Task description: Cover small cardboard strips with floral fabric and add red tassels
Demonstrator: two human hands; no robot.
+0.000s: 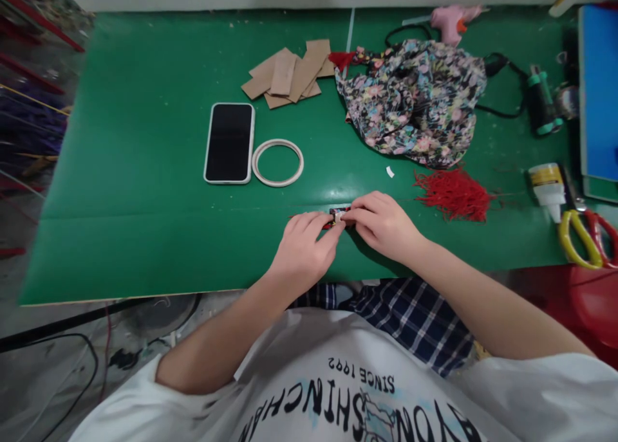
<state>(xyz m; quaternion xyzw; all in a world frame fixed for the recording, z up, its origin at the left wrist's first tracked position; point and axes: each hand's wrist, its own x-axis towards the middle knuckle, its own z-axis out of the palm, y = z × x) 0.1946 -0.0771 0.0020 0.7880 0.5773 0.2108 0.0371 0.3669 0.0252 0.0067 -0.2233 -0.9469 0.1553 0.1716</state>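
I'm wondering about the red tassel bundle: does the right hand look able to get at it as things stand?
Probably yes. The red tassel bundle lies on the green mat just right of the right hand, with nothing between them, though that hand is pinching a small red piece with the left hand.

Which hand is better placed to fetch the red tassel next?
Right. The right hand sits nearer the red tassel, with bare green mat between them. The left hand lies farther off, and both pinch the small red piece.

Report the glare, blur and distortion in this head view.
Head view: soft glare on the green mat just beyond both hands; wide-angle bending curves the mat's edges; left margin smeared; the small red piece between left hand and right hand is too small to identify.
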